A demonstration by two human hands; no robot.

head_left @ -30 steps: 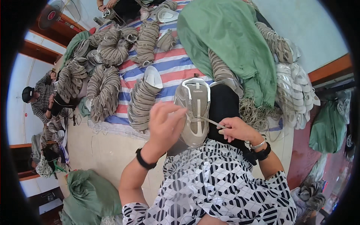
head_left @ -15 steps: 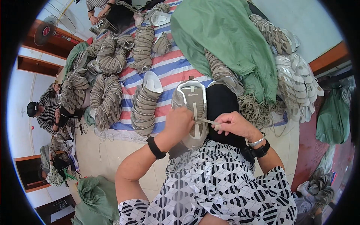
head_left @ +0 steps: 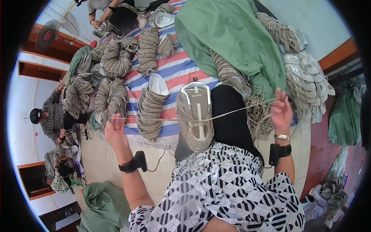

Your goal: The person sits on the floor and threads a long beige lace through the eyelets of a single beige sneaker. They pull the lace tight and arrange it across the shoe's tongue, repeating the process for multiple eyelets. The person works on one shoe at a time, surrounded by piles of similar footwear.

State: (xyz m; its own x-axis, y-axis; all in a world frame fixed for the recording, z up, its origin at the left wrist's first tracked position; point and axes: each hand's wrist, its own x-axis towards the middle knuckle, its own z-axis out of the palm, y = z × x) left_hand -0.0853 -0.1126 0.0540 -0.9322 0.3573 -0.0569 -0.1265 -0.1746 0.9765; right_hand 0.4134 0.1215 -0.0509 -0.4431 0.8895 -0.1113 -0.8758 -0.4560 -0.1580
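Note:
A brown-grey shoe upper with a white collar rests on my lap, its opening facing away from me. A thin beige shoelace runs across the front of it, pulled nearly straight to both sides. My left hand is closed on one end of the lace, out to the left of the shoe. Off to the right and a bit higher, my right hand pinches the other end between its fingers. Just beyond it hangs a tangled heap of loose laces.
Stacked shoe uppers lie on a striped sheet ahead. A green sack covers more at the right, beside further uppers. Another green sack stands lower left. Co-workers sit at the left and far end.
Both hands have moved from the middle of the shoe out to the sides. The lace, bunched at the shoe before, is now stretched wide between them.

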